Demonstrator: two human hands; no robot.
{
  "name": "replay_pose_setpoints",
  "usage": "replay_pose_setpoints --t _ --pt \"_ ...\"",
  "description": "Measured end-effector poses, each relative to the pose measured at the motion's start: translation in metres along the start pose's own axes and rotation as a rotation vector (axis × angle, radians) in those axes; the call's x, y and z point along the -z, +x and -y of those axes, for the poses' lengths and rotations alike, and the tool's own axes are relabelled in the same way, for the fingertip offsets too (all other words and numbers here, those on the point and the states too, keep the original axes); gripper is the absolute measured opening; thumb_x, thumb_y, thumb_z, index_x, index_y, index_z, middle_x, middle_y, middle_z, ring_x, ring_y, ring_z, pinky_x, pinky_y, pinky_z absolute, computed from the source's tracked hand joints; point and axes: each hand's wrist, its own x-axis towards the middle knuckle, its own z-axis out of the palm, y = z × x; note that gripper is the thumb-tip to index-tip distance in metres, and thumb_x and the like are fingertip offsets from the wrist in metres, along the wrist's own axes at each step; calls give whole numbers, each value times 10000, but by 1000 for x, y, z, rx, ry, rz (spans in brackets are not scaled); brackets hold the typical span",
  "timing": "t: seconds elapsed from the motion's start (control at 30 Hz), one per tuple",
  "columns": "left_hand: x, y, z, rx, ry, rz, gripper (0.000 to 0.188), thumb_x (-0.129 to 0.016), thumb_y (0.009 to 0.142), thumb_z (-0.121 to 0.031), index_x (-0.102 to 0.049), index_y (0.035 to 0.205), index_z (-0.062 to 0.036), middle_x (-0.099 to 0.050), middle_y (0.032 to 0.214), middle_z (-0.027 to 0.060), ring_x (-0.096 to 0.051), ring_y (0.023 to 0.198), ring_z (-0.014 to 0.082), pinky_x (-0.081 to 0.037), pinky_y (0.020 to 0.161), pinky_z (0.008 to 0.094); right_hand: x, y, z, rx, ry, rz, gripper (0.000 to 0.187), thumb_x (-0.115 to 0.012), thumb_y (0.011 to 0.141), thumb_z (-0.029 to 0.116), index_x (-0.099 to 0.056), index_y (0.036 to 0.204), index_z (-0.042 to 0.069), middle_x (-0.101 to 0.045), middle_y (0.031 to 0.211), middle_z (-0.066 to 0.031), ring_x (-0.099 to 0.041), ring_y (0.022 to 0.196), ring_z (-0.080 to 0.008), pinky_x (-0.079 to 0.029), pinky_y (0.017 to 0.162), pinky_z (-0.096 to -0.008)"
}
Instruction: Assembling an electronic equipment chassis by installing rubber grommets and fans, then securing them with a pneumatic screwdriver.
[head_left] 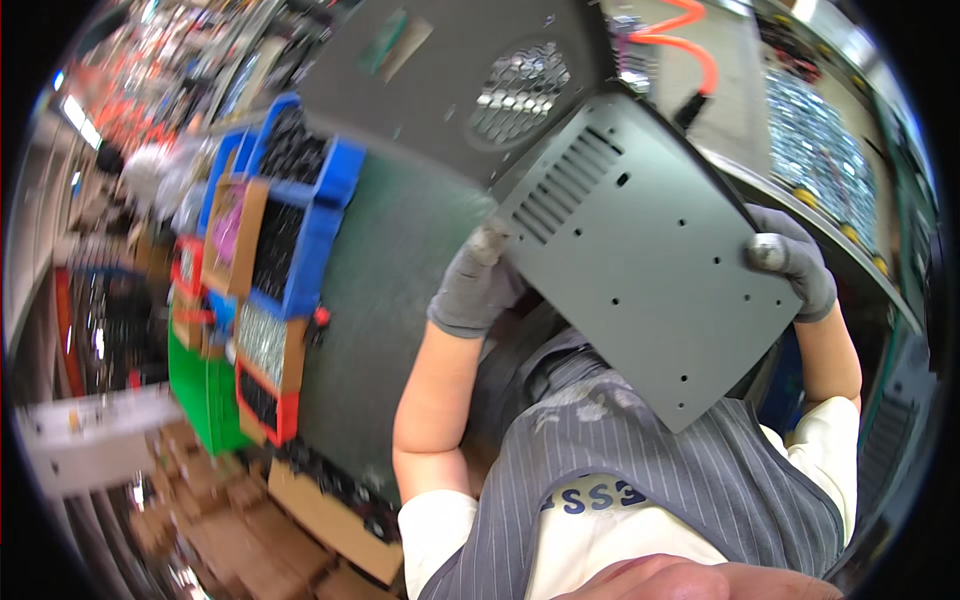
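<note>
A dark grey sheet-metal casing (pixel 640 285) is held up in front of my chest, tilted. Its near panel has a row of slots and several small holes. The far panel (pixel 420 75) joins it at an angle and carries a round patch of honeycomb openings. My left hand (pixel 475 280), in a grey glove, grips the casing's left edge, thumb on the face and other fingers hidden. On the opposite edge my right hand (pixel 800 262), also gloved, is closed with its thumb over the near panel.
Blue bins (pixel 318 235) of black parts stand at left, beside a cardboard box (pixel 296 350) of small metal pieces and a green crate (pixel 205 395). On the right, a workbench (pixel 740 130) bears a heap of shiny fasteners (pixel 820 150) and an orange coiled hose (pixel 708 65). Cardboard (pixel 335 520) lies lower left.
</note>
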Motion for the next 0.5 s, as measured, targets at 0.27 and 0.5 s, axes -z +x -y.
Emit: replay_pose_setpoints --t 0.27,0.5 --pt "84 -110 -25 -214 -54 -769 296 -467 899 -188 -552 1091 20 -588 1130 146 -582 1043 258 -487 895 373 -93 112 -22 -168 -151 595 654 -662 761 264 -451 1280 -75 -609 915 -46 -577 829 -91 -461 759 -221" --pt "108 -195 -74 -955 44 -1001 363 -488 875 -60 -450 1233 -8 -507 1248 130 -490 1174 232 -434 997 414 -98 162 -40 -65 -113 536 608 -633 751 230 -479 1264 -60 -619 1062 -127 -611 927 -152 -485 850 -265"
